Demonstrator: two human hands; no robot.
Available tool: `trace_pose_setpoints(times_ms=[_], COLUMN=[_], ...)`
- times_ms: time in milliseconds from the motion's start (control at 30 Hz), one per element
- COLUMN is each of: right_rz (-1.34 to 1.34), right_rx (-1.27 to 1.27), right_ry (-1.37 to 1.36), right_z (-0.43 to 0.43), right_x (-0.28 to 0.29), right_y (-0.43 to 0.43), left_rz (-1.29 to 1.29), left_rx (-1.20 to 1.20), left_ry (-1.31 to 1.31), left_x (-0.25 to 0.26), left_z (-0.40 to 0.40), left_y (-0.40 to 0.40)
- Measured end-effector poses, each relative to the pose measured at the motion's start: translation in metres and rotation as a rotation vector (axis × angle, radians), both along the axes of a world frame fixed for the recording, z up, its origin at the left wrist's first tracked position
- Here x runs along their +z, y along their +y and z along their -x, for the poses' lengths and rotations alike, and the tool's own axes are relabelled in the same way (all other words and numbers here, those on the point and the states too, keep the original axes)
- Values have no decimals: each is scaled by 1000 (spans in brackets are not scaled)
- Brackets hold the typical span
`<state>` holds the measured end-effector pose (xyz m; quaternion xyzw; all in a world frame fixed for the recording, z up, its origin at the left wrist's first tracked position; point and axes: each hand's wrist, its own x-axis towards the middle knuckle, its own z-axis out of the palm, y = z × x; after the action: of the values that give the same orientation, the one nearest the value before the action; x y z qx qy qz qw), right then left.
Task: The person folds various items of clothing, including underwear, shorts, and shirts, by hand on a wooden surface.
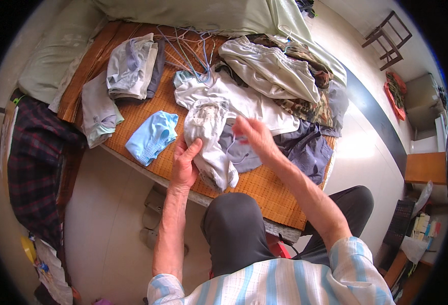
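Note:
My left hand (185,160) grips a white knitted cloth item (208,133) with dark stains, its thumb pressed on top. Close to its right side is my right hand (256,133), blurred, with the fingers curled; whether they pinch anything is unclear. A thin lavender wire with a hooked end (230,146) shows just below those fingers, and a grey garment (243,156) lies under it. Beyond both hands a white shirt (243,97) is spread out. To the left of my left hand lies a folded light-blue garment (153,137) with an elastic waistband.
A woven mat (277,198) covers the bed. Wire hangers (187,49) lie heaped at the back. Folded clothes (132,68) are stacked at left; pale elastic-waist trousers (266,68) and camouflage clothing (308,110) are piled at right. Dark garments (304,152) lie near the right edge.

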<state>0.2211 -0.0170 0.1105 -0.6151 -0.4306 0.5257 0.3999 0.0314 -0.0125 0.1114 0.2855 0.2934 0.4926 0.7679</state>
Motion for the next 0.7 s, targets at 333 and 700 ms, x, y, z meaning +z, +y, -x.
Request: trace_pose_setpoints(times_ms=[333,700], right_rz=[-212,-5], right_rx=[20,200], right_ry=[404,95], right_z=[38,42], right_x=[40,96], right_y=[10,0], left_rz=[-300,-1171], left_rx=[285,63], left_ry=[698,1538], left_x=[23,86], left_z=[1,10], left_y=[16,-12])
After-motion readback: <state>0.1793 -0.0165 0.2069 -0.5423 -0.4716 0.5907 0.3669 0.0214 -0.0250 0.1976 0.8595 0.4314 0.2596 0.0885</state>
